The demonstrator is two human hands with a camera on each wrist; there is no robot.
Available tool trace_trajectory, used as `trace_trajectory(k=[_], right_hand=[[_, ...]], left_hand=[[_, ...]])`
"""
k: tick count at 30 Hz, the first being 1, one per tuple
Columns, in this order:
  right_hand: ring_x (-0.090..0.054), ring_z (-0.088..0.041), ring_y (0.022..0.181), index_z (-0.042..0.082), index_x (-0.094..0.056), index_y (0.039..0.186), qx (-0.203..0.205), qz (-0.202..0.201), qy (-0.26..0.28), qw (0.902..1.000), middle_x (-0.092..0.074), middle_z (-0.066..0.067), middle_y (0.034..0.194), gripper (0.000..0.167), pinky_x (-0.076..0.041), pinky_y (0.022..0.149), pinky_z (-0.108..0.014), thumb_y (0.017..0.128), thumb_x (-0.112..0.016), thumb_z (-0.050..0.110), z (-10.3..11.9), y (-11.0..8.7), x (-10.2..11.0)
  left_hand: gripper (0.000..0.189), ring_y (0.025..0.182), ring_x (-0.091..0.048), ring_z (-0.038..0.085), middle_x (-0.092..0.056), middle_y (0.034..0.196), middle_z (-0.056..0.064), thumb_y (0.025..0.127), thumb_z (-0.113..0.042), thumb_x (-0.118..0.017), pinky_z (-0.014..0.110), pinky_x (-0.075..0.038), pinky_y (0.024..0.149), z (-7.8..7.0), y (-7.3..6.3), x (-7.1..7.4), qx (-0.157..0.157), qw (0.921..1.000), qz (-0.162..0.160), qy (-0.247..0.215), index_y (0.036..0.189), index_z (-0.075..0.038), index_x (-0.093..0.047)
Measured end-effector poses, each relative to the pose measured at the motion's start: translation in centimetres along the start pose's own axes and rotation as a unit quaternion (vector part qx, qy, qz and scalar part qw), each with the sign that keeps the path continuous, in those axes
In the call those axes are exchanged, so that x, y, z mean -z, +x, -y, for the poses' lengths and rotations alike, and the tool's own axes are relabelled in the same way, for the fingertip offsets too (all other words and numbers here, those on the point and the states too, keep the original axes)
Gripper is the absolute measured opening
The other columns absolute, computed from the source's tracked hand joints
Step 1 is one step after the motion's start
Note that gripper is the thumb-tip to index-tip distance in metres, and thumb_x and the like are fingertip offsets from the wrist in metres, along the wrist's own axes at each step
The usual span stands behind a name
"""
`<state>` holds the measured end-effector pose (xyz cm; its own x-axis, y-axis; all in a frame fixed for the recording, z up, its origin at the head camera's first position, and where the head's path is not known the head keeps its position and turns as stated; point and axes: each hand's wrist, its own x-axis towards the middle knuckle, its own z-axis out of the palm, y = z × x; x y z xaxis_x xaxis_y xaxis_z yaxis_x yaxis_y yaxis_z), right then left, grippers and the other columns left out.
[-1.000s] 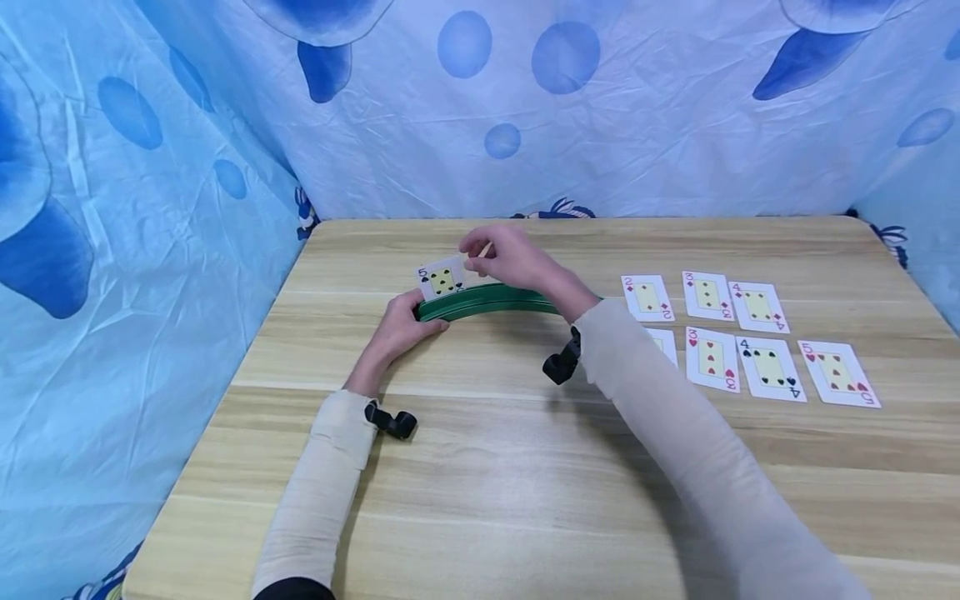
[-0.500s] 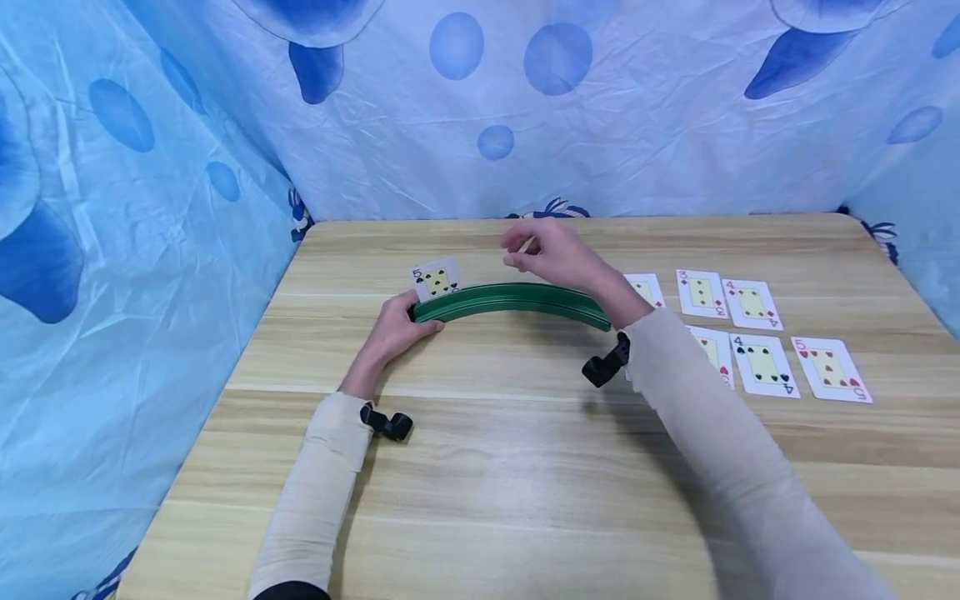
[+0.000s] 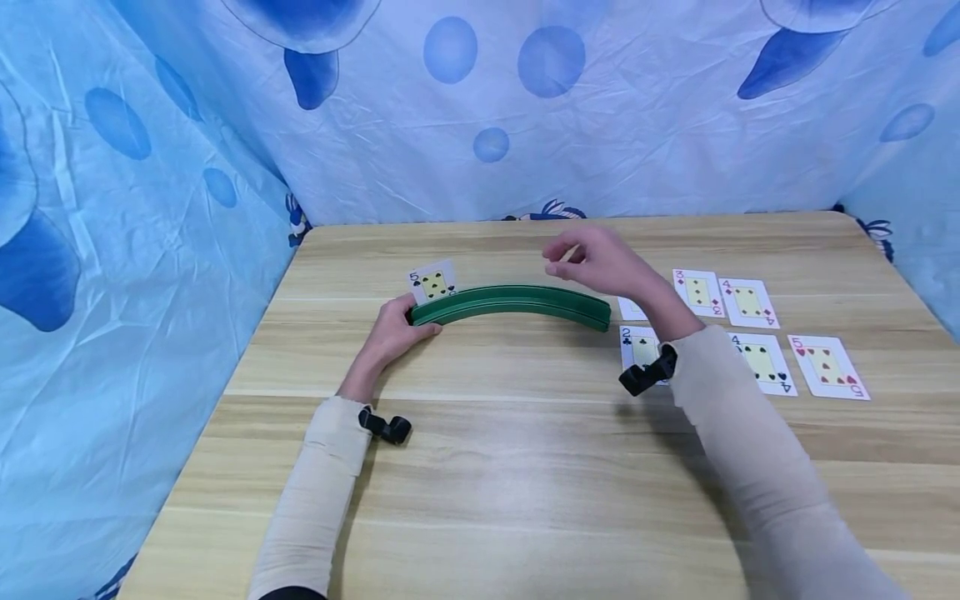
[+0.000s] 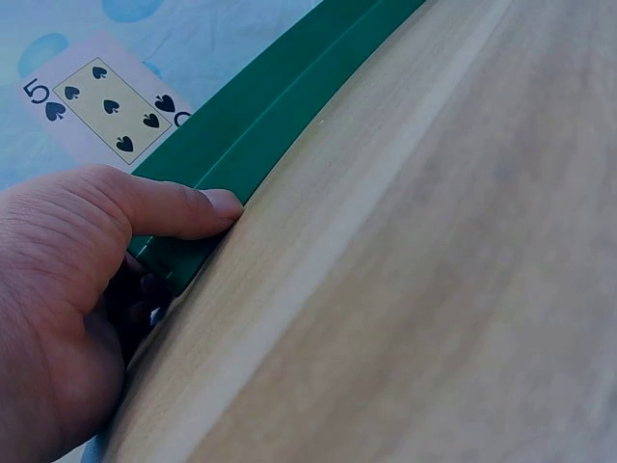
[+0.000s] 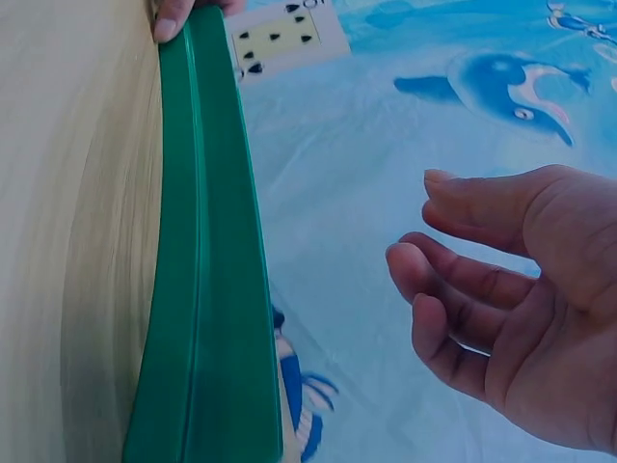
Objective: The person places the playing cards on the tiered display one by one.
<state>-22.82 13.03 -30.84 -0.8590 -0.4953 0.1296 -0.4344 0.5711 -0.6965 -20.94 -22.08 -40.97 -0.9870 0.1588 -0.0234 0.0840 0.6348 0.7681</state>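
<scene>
Here, a curved green strip [image 3: 517, 302] lies across the far half of the table, bowing away from the person. At its left end a five of spades [image 3: 432, 283] stands tilted, face toward the person, its lower edge hidden by the strip. The left hand [image 3: 392, 330] grips that same end, thumb pressed on the near side, as the left wrist view shows closely. The right hand [image 3: 600, 260] hovers beyond the strip's right part, apart from it, its grip released: the fingers curl loosely around air, thumb and forefinger separated. Under and beside the right forearm, face-up cards lie in two rows. The farther one shows a partly covered card [image 3: 630, 310], a three of diamonds [image 3: 698, 293] and a four of diamonds [image 3: 749, 303]; the nearer, a two of clubs [image 3: 636, 343], a four of spades [image 3: 768, 367] and a five of hearts [image 3: 828, 367]. Around the wooden table [image 3: 487, 467] hangs blue patterned cloth [image 3: 390, 150].
</scene>
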Motion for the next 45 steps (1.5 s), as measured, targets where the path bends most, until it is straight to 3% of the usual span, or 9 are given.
trace_trajectory(k=[7,17,26,35,45], right_hand=[[-0.070,-0.032,0.099,0.005,-0.070,0.120,-0.028,-0.017,-0.026,0.9991,-0.070,-0.018,0.117,0.026,-0.057,0.086,-0.046,0.097,-0.066,0.016,-1.9,-2.4,1.4],[-0.066,-0.031,0.103,0.004,-0.071,0.120,-0.077,-0.042,-0.037,0.9954,-0.068,-0.018,0.125,0.027,-0.050,0.078,-0.021,0.097,-0.066,0.017,-4.0,-6.6,3.6],[-0.063,-0.034,0.106,0.003,-0.069,0.122,-0.111,-0.060,-0.075,0.9891,-0.068,-0.020,0.125,0.029,-0.046,0.084,-0.027,0.096,-0.065,0.017,-6.4,-10.1,5.0],[-0.062,-0.035,0.104,0.002,-0.067,0.125,-0.145,-0.060,-0.092,0.9833,-0.066,-0.024,0.125,0.033,-0.045,0.072,-0.019,0.097,-0.065,0.020,-8.1,-12.2,6.6],[-0.060,-0.035,0.102,0.003,-0.066,0.126,-0.178,-0.065,-0.112,0.9754,-0.065,-0.024,0.126,0.035,-0.043,0.069,-0.018,0.097,-0.064,0.024,-10.5,-15.4,8.1]], left_hand=[[0.057,0.115,-0.055,0.032,-0.059,0.137,0.022,0.087,-0.014,-0.076,0.046,-0.044,0.102,0.0,0.0,0.0,0.001,1.0000,0.001,-0.009,0.137,0.001,-0.055],[0.057,0.118,-0.057,0.033,-0.060,0.138,0.022,0.087,-0.014,-0.076,0.047,-0.044,0.104,-0.1,-0.1,0.0,0.000,1.0000,0.004,-0.008,0.138,0.002,-0.054],[0.058,0.119,-0.057,0.034,-0.059,0.138,0.022,0.087,-0.014,-0.076,0.048,-0.044,0.105,-0.2,-0.2,-0.1,0.002,1.0000,0.004,-0.009,0.138,0.001,-0.054],[0.059,0.122,-0.057,0.035,-0.059,0.139,0.022,0.087,-0.014,-0.076,0.050,-0.044,0.107,0.1,-0.2,-0.1,0.001,1.0000,0.003,-0.010,0.139,0.002,-0.053],[0.057,0.118,-0.058,0.034,-0.060,0.137,0.023,0.087,-0.014,-0.076,0.048,-0.045,0.104,0.0,-0.1,-0.2,-0.007,1.0000,0.001,-0.001,0.137,0.002,-0.055]])
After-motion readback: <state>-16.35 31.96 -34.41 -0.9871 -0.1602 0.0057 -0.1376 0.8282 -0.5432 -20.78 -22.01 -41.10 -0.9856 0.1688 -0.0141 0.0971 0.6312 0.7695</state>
